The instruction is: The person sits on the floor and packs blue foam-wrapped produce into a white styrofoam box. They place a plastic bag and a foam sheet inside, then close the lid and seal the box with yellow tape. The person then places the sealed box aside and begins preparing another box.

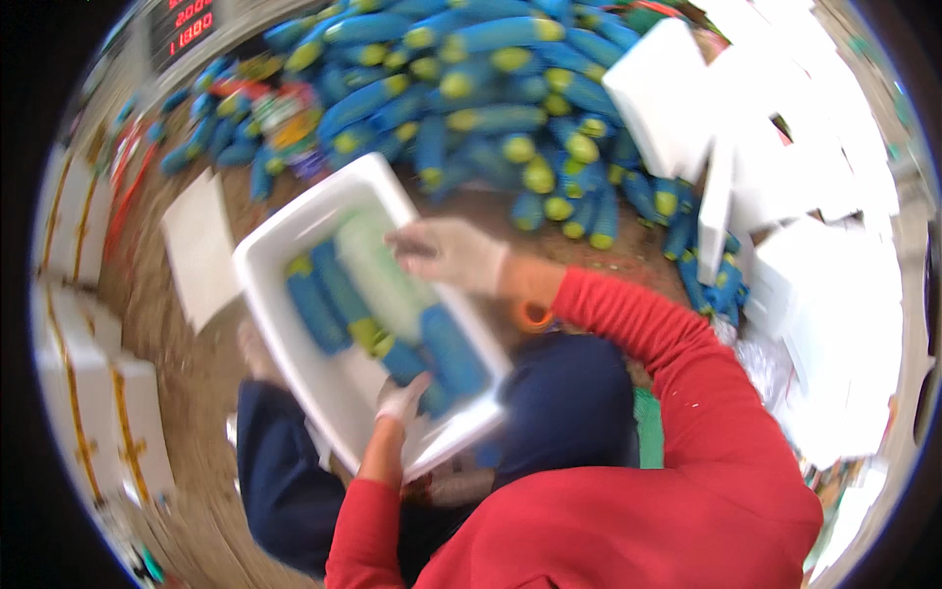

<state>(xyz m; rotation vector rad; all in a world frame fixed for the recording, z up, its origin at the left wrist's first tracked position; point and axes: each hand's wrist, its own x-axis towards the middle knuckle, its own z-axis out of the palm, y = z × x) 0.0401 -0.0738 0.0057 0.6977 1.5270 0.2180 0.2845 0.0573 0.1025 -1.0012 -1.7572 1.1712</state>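
Note:
A deep white box point(271, 247) stands tilted between my knees. Inside lie several long yellow-green fruits or vegetables in blue foam nets point(318, 305), next to a long pale green piece point(383, 276) too blurred to name. My left hand point(403, 397), in a pale glove, reaches into the near end and has its thumb and fingers around a blue-netted piece point(401, 361); some fingers are hidden. Over the box's right side is my right hand point(445, 254), gloved, with bent fingers beside the pale green piece. Motion blur hides whether it holds anything.
A large heap of blue-netted produce point(493, 114) spreads beyond the box. White foam boxes and lids point(662, 103) pile up on the right. Taped white boxes point(81, 412) line the left. A flat pale board point(197, 247) lies on the brown ground near a red-digit display point(184, 29).

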